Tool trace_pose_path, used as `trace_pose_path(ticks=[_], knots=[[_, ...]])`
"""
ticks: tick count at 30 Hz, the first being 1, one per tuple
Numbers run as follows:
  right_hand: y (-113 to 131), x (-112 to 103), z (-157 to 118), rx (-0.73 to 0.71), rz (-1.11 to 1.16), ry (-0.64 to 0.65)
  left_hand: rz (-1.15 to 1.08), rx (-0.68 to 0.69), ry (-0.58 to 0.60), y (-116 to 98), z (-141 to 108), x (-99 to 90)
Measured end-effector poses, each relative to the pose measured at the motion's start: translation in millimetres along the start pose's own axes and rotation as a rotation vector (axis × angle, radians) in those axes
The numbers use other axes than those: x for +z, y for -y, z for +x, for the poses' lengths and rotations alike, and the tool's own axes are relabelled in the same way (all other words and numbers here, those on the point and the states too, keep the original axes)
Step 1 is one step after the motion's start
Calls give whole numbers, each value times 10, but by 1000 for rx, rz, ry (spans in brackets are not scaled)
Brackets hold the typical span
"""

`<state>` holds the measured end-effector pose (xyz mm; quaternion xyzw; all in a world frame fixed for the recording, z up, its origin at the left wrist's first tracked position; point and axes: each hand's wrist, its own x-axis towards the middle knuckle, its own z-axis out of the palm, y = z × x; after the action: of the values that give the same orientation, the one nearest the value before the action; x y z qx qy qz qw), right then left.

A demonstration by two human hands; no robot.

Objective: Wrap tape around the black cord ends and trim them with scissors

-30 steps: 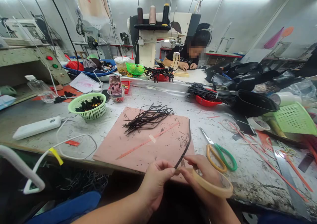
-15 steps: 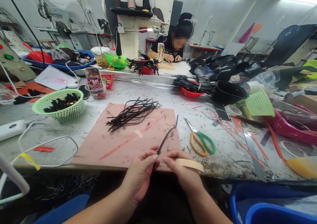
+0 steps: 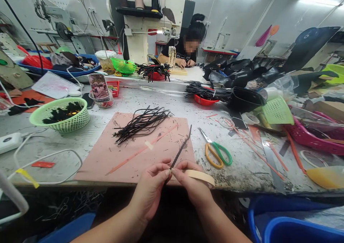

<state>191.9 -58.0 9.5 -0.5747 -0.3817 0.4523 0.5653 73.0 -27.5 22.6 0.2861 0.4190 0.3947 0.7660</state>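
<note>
Taping, I reckon: my left hand (image 3: 152,185) pinches the cord (image 3: 180,152), right hand (image 3: 195,188) grips the tape roll (image 3: 202,176). Next probably needs steadiness.

We are seeing a metal strip (image 3: 272,166) reaching the worktop's (image 3: 137,98) near edge. Toward the far edge, a phone (image 3: 98,86) is standing tilted.

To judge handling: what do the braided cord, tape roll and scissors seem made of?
Braided cord: dull black, perhaps leather or synthetic; its plaited texture leaves that open. Tape roll: probably paper masking tape, from its matte cream band. Scissors: silvery, shiny blades suggest metal; smooth orange and green handles look plastic.
</note>
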Motion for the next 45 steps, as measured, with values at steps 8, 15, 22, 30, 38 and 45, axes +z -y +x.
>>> trace_pose_path(ticks=[8, 15, 22, 30, 38, 45], knots=[[75, 33, -9, -30, -108, -47, 108, 68, 73, -14, -13, -47], [67, -10, -28, -76, -113, -39, -17, -69, 255, -40, 40, -103], [40, -27, 3, -105, -116, 60, 6, -33, 257, -63, 38, -95], [51, -45, 24, -45, -83, 90, 74, -85, 203, -69, 40, -95], [159, -61, 53, -70, -289, 162, 262, -23, 211, -96, 36, -123], [156, -159, 126, -153, -196, 278, 83, -154, 295, -84, 60, -115]])
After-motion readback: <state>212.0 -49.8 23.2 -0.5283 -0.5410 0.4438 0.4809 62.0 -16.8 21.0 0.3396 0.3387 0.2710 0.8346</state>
